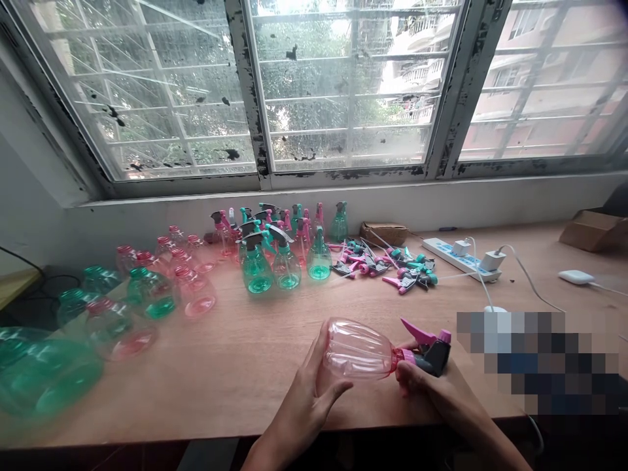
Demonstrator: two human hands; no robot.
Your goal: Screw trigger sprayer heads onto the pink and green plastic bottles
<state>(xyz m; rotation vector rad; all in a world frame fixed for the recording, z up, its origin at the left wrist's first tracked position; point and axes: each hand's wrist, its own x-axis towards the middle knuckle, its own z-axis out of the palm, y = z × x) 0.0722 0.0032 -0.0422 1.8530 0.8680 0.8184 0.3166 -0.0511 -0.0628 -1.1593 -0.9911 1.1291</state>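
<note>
- Pink spray bottle (360, 348) lies on its side between the two hands, held just above the near part of the wooden table (235, 376), its base toward the left hand and its neck toward the right.
- Left hand (310, 387) cups the base end, fingers wrapped behind the clear plastic and thumb stretched along the underside; the grip is closed around the bottle.
- Right hand (424, 383) grips the other end, where the pink-and-black spray head (432, 353) meets the bottle's neck, thumb on the near side; the pink trigger (418, 332) sticks up above that hand.
- Both forearms come in from the table's near edge and slant inward toward each other, palms turned to face across the bottle.
- Beyond the hands, a heap of loose spray heads (409, 278) lies near a white power strip (461, 260).
- Farther left stands a cluster of bottles with sprayers fitted, a green spray bottle (256, 271) among those in front.
- At far left I see pink and green bottles with open necks, one a pink bottle (195, 294).
</note>
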